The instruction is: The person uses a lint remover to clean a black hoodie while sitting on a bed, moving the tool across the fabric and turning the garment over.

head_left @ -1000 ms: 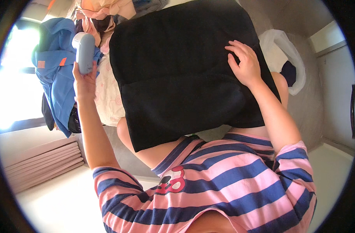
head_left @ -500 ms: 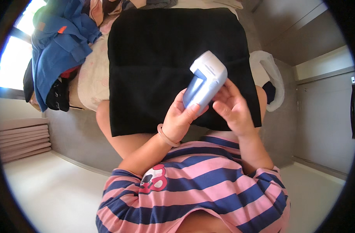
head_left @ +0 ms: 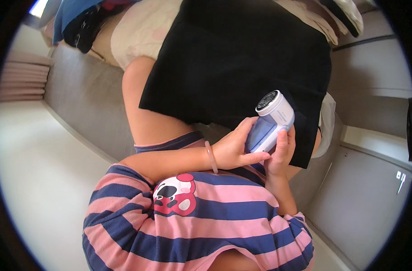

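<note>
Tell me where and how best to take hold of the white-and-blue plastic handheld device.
Probably by the lower half of the device, coming from the wearer's side, where the left hand and right hand hold it. Its narrow body tilts toward the upper right, with the round dark mesh head at the far end.

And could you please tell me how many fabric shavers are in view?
1: the white-and-blue fabric shaver, held by the left hand and right hand, seen against the black cloth. Any hidden under fabric would not show.
</note>
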A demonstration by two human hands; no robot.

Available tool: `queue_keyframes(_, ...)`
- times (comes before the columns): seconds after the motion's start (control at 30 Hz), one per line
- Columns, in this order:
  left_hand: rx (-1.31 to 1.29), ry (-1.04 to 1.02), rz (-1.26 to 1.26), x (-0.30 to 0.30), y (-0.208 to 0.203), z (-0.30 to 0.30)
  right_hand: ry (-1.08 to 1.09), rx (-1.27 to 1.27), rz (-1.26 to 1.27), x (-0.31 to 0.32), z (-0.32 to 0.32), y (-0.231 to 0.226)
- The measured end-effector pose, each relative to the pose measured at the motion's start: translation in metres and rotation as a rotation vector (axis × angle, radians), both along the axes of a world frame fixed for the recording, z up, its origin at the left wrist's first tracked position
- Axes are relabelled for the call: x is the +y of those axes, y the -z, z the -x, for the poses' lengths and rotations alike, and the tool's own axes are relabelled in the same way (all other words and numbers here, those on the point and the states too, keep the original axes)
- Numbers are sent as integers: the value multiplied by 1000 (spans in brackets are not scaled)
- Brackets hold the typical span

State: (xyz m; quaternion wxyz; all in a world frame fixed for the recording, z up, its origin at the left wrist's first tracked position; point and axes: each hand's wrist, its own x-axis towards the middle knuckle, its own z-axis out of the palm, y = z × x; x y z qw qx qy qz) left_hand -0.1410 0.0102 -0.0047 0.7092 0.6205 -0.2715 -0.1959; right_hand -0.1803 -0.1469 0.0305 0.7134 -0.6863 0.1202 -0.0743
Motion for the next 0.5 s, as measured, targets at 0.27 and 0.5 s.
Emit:
queue_keyframes(0.27, 60, -59, 93, 11, 9, -7, -96, 46, 20, 17, -9, -1)
queue_keyframes(0.5, 71, -137, -40, 47, -12, -45, -162, 75, 60, 13, -34, -15)
